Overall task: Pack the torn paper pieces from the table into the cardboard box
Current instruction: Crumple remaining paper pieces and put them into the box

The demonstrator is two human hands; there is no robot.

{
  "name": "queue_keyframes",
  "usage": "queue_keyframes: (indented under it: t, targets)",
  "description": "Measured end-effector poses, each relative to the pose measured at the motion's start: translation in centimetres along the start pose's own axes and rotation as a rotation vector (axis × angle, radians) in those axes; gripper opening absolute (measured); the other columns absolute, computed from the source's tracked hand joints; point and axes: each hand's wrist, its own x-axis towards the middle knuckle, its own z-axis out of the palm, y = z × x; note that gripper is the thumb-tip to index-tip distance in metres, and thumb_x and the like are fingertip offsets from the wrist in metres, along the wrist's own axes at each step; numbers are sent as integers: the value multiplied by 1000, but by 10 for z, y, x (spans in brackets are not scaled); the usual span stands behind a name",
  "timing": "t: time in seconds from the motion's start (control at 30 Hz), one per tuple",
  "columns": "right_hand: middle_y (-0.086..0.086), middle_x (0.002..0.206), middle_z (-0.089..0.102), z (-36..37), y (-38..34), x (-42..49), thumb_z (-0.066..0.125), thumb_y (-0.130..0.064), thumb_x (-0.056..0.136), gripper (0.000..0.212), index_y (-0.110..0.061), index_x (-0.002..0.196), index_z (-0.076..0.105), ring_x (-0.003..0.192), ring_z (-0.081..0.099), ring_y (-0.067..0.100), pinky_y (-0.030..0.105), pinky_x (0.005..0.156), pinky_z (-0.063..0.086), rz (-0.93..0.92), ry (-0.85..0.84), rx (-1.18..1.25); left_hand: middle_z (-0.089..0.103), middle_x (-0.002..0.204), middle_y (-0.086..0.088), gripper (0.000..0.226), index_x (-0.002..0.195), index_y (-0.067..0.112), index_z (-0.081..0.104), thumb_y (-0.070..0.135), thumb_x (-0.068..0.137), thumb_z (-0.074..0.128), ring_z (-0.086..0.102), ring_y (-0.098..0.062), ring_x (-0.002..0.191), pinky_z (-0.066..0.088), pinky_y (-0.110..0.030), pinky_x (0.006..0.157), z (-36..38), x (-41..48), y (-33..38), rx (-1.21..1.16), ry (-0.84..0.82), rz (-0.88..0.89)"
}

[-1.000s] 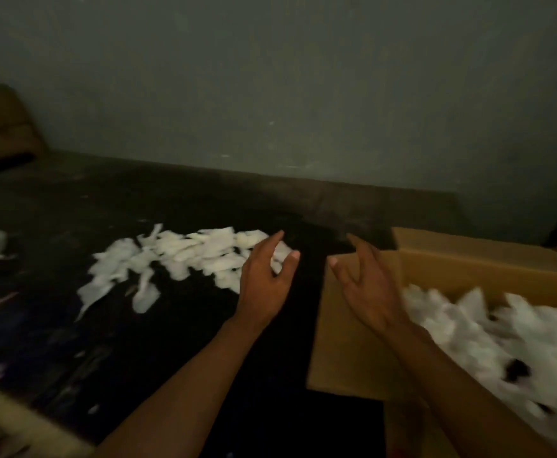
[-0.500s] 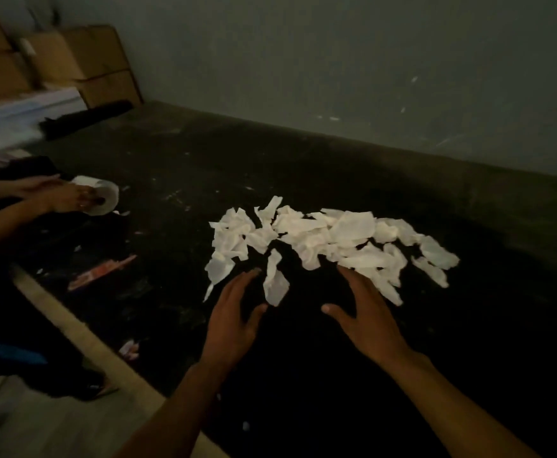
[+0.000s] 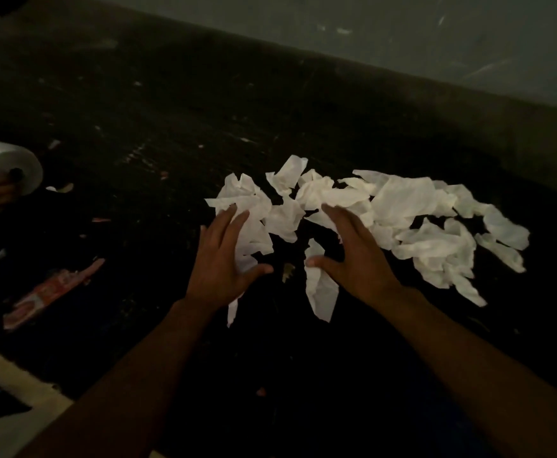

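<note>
Our wide-open left hand (image 3: 220,262) and right hand (image 3: 353,259) have just reached the white torn paper pieces (image 3: 402,203); we can scoop next.

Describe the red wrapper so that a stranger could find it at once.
Start from the dark table and find the white paper pile at its middle. Look left, past the left hand. The wrapper lies flat there, long and reddish, unlike the white pieces.
</note>
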Motion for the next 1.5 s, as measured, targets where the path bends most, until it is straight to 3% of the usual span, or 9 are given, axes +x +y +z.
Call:
queue_keyframes:
  t: [0.2, 0.43, 0.63, 0.77, 0.93, 1.03, 1.17, 1.37, 1.5]
  targets:
    - [-4, 161, 0, -5, -5, 95, 79, -63, 57, 116, -46, 148, 9, 147, 4, 23, 51, 117, 17, -99, -90, -138, -28, 154, 11, 139, 148, 42, -10, 80, 44, 74, -26, -19, 141, 1, -61, 111, -8, 47, -29, 48, -313, 96]
    - [0, 155, -32, 13, -10, 179, 74, -79, 41, 145, -46, 142, -25, 141, -27, 25, 48, 109, -16, -239, -453, -574, -39, 150, 5, 148, 141, 38, -30, 86, 40, 67, -37, -23, 137, -11, -55, 112, -17, 73, -78, 310, -639, 311]
    - [2, 161, -6, 43, 13, 192, 78, -75, 43, 146, -49, 138, -30, 146, -14, 21, 48, 113, -14, -127, -581, -481, -36, 151, 7, 138, 144, 44, -21, 84, 45, 67, -35, -22, 138, -12, -49, 111, 6, 105, -89, 242, -630, 260]
    - [0, 158, 15, 53, 23, 181, 76, -73, 50, 133, -50, 143, -17, 145, 12, 20, 45, 117, 0, -196, -464, -367, 4, 159, 1, 111, 145, 35, 23, 86, 55, 60, -5, -18, 145, -2, -40, 116, 20, 102, -94, 187, -470, 276]
    - [-1, 138, 29, 53, 31, 173, 72, -70, 60, 92, -45, 140, 34, 127, 27, 19, 39, 107, 30, -226, -382, -378, 55, 121, -8, 58, 104, 13, 60, 56, 67, 75, 45, -24, 115, 40, -42, 98, 31, 104, -87, 89, -203, 311]
    - [2, 135, 31, 56, 34, 165, 75, -58, 68, 61, -36, 122, 57, 122, 37, 21, 40, 101, 40, -238, -292, -238, 60, 104, -16, 41, 94, 6, 62, 28, 64, 80, 53, -33, 94, 49, -44, 79, 36, 102, -81, 92, -172, 295]
    - [12, 130, 45, 58, 45, 154, 72, -36, 81, 30, -16, 102, 67, 111, 51, 26, 45, 94, 46, -276, -153, -168, 60, 99, -16, 40, 84, 2, 67, 39, 72, 61, 52, -25, 92, 43, -32, 79, 38, 90, -82, -23, -50, 238]
    - [-3, 83, 60, 46, 27, 131, 71, -22, 83, 15, -11, 89, 61, 77, 55, 1, 20, 76, 45, -178, 95, 40, 58, 97, 4, 48, 118, 19, 48, 27, 79, 73, 58, -16, 86, 48, -33, 74, 11, 97, -67, -179, 112, -106]
    - [-18, 84, 56, 30, -5, 122, 69, -15, 86, 26, -23, 106, 54, 77, 55, -12, 4, 66, 41, -117, 269, 267, 53, 117, -7, 56, 121, 30, 57, 7, 73, 73, 57, -27, 98, 52, -42, 81, -1, 127, -64, -7, 128, 22]
